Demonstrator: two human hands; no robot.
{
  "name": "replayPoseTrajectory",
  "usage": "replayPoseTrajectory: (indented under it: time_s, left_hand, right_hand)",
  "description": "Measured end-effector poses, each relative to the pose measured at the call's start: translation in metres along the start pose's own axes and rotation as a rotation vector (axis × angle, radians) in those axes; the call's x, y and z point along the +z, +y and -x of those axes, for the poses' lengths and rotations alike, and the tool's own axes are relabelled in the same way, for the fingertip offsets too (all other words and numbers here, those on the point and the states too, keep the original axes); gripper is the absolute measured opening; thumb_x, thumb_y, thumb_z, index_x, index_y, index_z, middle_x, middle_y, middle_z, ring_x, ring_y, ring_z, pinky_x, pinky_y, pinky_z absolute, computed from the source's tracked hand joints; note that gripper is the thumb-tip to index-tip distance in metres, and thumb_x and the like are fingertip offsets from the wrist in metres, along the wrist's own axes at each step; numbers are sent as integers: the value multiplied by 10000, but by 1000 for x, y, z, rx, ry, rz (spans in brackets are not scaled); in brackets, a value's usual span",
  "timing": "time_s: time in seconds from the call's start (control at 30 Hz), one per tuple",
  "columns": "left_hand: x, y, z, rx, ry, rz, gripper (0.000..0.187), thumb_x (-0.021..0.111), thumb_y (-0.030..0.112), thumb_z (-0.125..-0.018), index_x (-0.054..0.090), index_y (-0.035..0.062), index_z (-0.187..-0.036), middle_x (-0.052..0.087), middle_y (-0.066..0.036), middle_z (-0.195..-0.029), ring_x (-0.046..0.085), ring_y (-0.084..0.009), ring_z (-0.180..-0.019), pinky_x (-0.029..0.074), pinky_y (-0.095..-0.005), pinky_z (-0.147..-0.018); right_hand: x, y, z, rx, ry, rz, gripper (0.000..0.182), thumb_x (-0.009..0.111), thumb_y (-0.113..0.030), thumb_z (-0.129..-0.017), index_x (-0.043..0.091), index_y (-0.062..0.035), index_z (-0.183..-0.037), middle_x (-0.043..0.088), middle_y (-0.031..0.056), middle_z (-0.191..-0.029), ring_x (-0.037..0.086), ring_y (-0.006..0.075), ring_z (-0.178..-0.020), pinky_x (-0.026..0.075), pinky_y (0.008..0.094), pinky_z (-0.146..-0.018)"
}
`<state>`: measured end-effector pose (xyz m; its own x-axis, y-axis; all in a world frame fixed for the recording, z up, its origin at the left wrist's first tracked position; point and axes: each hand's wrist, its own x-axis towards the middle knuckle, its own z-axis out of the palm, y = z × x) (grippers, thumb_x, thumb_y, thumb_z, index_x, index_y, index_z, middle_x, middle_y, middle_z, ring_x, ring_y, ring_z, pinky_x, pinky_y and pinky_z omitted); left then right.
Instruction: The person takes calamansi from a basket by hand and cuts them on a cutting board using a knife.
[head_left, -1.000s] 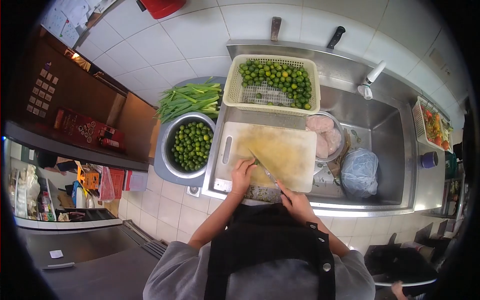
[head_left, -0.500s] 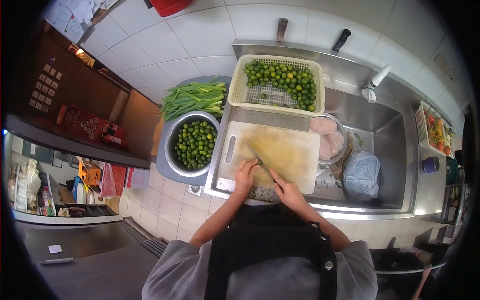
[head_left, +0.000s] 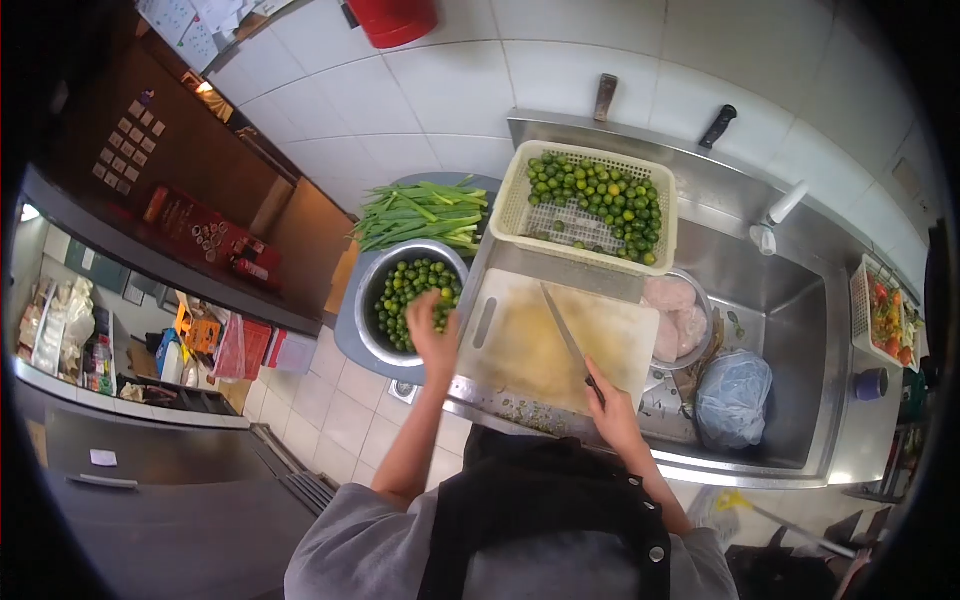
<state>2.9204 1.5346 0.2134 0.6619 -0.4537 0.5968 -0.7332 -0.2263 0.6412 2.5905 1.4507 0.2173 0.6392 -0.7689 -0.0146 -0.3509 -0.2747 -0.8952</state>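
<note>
My left hand (head_left: 432,330) is over the right side of a metal bowl (head_left: 364,338) full of small green limes (head_left: 398,292). Its fingers look apart, slightly blurred, and no lime shows clearly in them. My right hand (head_left: 614,414) grips the dark handle of a kitchen knife (head_left: 566,333). The blade points away from me and to the left, over a white cutting board (head_left: 632,345) with a yellowish stained middle. Beyond the board, a cream plastic basket (head_left: 510,208) holds more limes, with a few yellowish ones among them.
Green onions (head_left: 425,215) lie behind the bowl. Raw pale meat (head_left: 680,318) sits in a round container right of the board. The steel sink (head_left: 790,350) holds a tied plastic bag (head_left: 735,398) under a white-handled tap (head_left: 772,222). Two knife handles (head_left: 605,97) rise behind the backsplash.
My left hand has left the board, where it was at the knife blade, and moved left to the bowl. The knife has swung more upright and shifted right. The view has shifted slightly.
</note>
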Motion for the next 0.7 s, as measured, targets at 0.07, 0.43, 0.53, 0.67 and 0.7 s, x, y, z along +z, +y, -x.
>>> replayPoseTrajectory:
  time_s: [0.07,0.43,0.53,0.67,0.7]
  left_hand:
    - [5,13,-31,-27,47,-89,466,745,11,-830,626,37,-1279,557,-189,-1298,529,-375,-1231,414,-452,-1064]
    - [224,52,-138,211,-727,-3,230,701,45,-871,713,63,-1099,693,-165,-1106,671,-342,-1038,547,-459,-868]
    - [265,43,-143,252,-991,-253,258,707,37,-856,728,75,-1111,703,-167,-1125,692,-328,-1020,566,-453,-870]
    - [285,47,-147,105,-1198,-398,294,705,35,-860,737,87,-1148,704,-158,-1196,703,-299,-1006,578,-421,-870]
    - [278,52,-145,110,-1202,-398,294,705,35,-860,737,87,-1148,704,-158,-1196,703,-299,-1006,578,-421,-870]
  right_hand:
    - [-6,15,6,-13,-8,103,558,602,-96,-978,486,-200,-1514,692,264,-1124,690,429,-909,552,431,-809]
    - [4,29,17,14,7,281,564,584,-165,-986,466,-286,-1524,669,230,-1049,679,448,-832,555,528,-757]
    - [7,36,19,3,71,222,551,586,-165,-988,479,-276,-1517,672,231,-1058,675,451,-869,550,528,-776]
    - [5,34,19,22,80,175,548,593,-161,-988,482,-258,-1516,678,233,-1102,672,454,-920,542,521,-792]
    - [3,33,19,16,71,156,549,595,-160,-988,481,-253,-1516,679,237,-1113,673,455,-925,541,519,-792]
